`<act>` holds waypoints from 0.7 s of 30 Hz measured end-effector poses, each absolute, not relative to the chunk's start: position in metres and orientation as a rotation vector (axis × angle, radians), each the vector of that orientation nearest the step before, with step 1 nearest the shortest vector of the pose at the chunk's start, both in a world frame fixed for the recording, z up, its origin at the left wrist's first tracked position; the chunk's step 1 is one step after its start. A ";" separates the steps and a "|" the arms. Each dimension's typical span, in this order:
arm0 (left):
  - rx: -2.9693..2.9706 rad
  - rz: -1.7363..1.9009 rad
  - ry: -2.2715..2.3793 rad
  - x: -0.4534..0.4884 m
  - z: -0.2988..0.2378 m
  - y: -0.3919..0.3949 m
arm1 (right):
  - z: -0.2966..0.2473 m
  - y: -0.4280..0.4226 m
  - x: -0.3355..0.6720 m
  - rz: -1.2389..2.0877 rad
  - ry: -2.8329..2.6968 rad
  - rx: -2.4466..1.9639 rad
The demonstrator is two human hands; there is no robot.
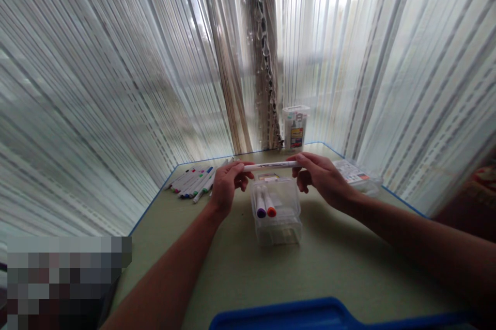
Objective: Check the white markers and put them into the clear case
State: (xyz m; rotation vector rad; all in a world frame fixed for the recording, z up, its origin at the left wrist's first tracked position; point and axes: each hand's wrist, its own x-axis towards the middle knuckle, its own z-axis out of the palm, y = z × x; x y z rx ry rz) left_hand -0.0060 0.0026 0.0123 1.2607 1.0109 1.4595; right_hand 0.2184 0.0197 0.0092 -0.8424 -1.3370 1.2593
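A white marker (271, 166) is held level between both hands, above a clear plastic box (277, 226). My left hand (227, 185) pinches its left end and my right hand (323, 177) pinches its right end. Inside the clear box lie two white markers, one with a purple cap (261, 211) and one with an orange cap (270, 210). The box stands in the middle of the pale green table (240, 268), directly under the held marker.
Several coloured markers (194, 181) lie in a row at the table's back left. A clear upright marker case (295, 127) stands at the back by the curtain. A flat clear lid (356, 174) lies at the right. A blue tray edge (294, 314) is at the near side.
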 end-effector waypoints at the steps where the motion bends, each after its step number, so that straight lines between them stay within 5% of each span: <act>1: 1.254 1.461 1.008 -0.006 0.013 0.002 | 0.009 0.020 0.219 1.253 -1.335 -0.835; 21: 1.196 1.534 0.992 -0.005 0.011 0.005 | 0.011 0.020 0.219 1.264 -1.268 -0.954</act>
